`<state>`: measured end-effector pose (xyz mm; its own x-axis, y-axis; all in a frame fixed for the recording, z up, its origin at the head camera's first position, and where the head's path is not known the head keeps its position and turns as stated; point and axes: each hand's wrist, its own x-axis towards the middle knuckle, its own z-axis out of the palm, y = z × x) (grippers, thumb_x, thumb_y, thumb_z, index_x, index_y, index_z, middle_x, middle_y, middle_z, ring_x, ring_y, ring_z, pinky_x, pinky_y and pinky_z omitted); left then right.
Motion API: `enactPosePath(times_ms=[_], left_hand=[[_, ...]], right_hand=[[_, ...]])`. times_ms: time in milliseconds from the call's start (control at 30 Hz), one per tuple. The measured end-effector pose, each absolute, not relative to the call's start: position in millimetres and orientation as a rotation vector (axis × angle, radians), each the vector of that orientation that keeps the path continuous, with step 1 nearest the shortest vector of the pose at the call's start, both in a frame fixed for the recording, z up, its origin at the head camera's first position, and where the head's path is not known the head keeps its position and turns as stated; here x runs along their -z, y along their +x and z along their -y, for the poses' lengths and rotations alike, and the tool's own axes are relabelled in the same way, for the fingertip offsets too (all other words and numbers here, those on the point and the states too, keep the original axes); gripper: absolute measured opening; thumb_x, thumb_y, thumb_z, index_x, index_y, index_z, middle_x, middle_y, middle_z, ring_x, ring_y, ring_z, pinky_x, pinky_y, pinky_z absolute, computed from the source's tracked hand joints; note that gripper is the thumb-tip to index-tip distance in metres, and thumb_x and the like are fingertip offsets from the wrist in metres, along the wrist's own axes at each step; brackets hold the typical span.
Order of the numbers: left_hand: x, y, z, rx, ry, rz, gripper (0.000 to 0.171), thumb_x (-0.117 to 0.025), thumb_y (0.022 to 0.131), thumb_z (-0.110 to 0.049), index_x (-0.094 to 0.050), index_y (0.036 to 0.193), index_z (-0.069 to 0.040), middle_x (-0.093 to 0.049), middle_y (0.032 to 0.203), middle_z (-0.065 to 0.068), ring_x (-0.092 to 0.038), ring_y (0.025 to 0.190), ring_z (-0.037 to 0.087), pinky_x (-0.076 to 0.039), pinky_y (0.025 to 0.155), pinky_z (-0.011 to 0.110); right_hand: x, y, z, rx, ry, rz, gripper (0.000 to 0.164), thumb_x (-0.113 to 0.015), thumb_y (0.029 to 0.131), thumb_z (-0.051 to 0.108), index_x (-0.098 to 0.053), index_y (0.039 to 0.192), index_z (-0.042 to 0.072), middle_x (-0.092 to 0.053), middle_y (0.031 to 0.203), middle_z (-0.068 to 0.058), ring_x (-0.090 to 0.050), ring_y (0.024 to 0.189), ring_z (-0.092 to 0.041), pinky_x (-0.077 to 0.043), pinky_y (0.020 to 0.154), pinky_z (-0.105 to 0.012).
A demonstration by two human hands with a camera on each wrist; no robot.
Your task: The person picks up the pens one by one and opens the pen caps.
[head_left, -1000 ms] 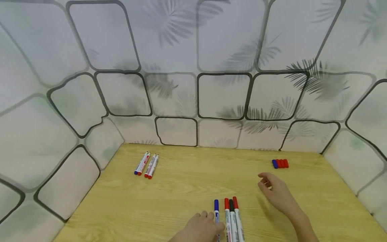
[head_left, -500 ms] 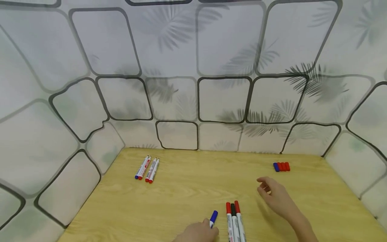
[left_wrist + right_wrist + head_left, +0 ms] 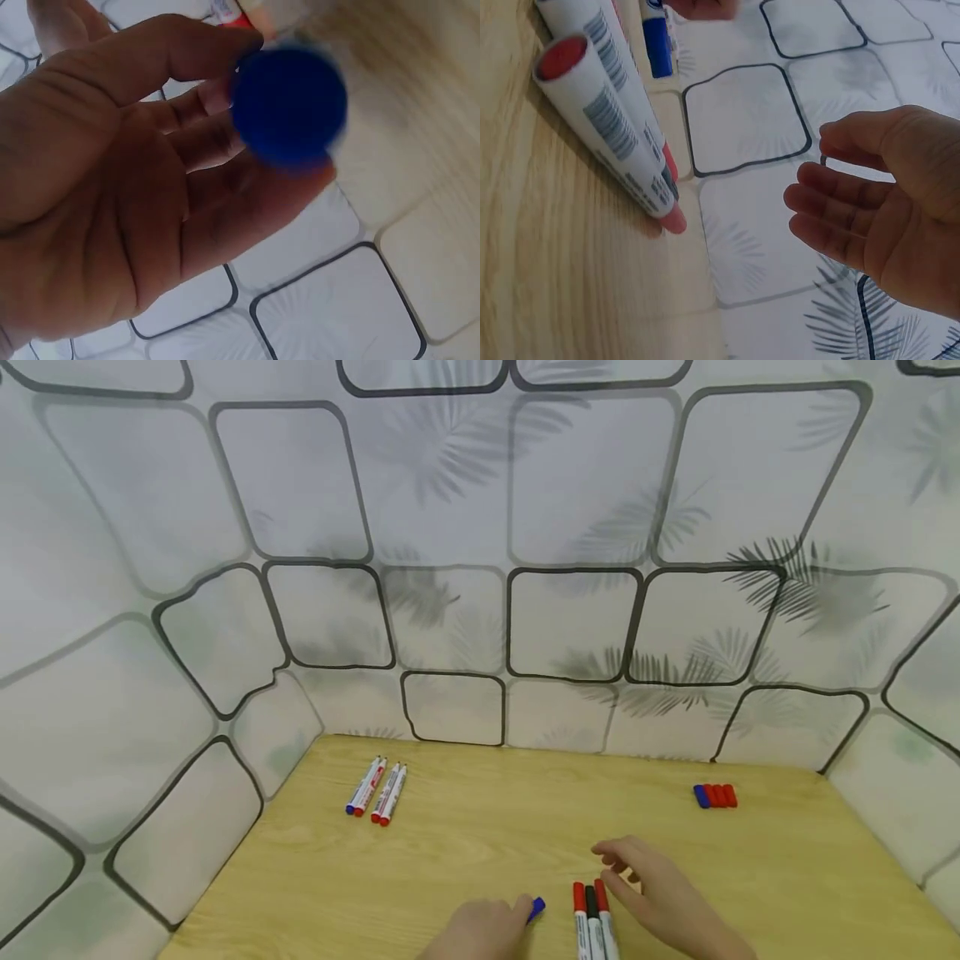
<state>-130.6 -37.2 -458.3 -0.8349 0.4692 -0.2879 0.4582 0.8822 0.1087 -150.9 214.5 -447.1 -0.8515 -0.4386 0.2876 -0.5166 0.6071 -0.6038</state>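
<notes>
My left hand (image 3: 480, 928) pinches a blue-capped marker (image 3: 536, 909) near the front of the table; the hand hides most of its barrel. In the left wrist view the marker's round blue end (image 3: 289, 105) sits between thumb and fingers. To the right of this hand lie three capped markers side by side, a red one (image 3: 581, 910), a black one (image 3: 592, 914) and another red one (image 3: 604, 906). Just right of them hovers my right hand (image 3: 663, 893), fingers loosely bent and holding nothing. The right wrist view shows those barrels (image 3: 607, 120) beside the hand, apart from it.
At the far left of the wooden table (image 3: 465, 827) lie two pairs of markers without caps, one pair (image 3: 366, 787) beside the other (image 3: 388, 795). Far right, one blue cap (image 3: 701, 796) stands in a row with several red caps (image 3: 721, 796). A patterned cloth wall (image 3: 450, 618) encloses the table.
My left hand has picked up the blue-capped marker from beside the others and tilted it. My right hand has moved left, close to the three markers. The head view has tilted up.
</notes>
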Motion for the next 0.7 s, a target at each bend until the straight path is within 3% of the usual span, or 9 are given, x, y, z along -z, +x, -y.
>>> enactPosePath(times_ms=[167,267,400,533,700], left_hand=[[442,-133,46,0.021,0.851,-2.9,0.033,-0.069,0.094,-0.022,-0.052,0.122,-0.02,-0.059,0.087,-0.003,-0.053,0.069,0.009,-0.045,0.056,0.025],[433,-133,52,0.083,0.971,-3.025,0.029,-0.066,0.096,-0.021,-0.052,0.122,-0.024,-0.056,0.09,-0.004,-0.048,0.073,0.01,-0.041,0.054,0.024],[432,-134,57,0.152,1.182,-3.137,0.028,-0.066,0.095,-0.022,-0.054,0.12,-0.03,-0.056,0.093,-0.005,-0.045,0.075,0.01,-0.04,0.056,0.022],[434,-136,60,0.148,1.324,-3.173,0.033,-0.068,0.094,-0.021,-0.056,0.123,-0.032,-0.059,0.098,-0.005,-0.049,0.081,0.011,-0.045,0.061,0.024],[433,-138,57,0.019,1.52,-3.211,0.036,-0.069,0.093,-0.02,-0.057,0.124,-0.032,-0.06,0.098,-0.007,-0.049,0.08,0.01,-0.041,0.06,0.02]], right_hand=[[449,-139,-200,-1.079,0.973,2.747,0.029,-0.061,0.1,0.025,-0.062,0.125,0.011,-0.063,0.112,-0.002,-0.055,0.086,0.001,-0.052,0.069,-0.024],[449,-140,-191,-1.09,1.02,2.81,0.035,-0.058,0.101,0.033,-0.06,0.128,0.011,-0.059,0.111,-0.003,-0.049,0.081,0.0,-0.047,0.066,-0.024],[451,-140,-188,-1.106,1.025,2.867,0.034,-0.057,0.101,0.033,-0.061,0.126,0.01,-0.057,0.107,0.002,-0.046,0.08,-0.001,-0.043,0.065,-0.023],[453,-139,-188,-1.143,0.977,2.896,0.034,-0.058,0.101,0.03,-0.059,0.128,0.009,-0.059,0.11,0.001,-0.052,0.083,0.0,-0.05,0.07,-0.025],[451,-139,-190,-1.11,0.946,2.879,0.039,-0.052,0.104,0.032,-0.055,0.134,0.008,-0.059,0.117,-0.001,-0.058,0.091,-0.004,-0.053,0.076,-0.028]])
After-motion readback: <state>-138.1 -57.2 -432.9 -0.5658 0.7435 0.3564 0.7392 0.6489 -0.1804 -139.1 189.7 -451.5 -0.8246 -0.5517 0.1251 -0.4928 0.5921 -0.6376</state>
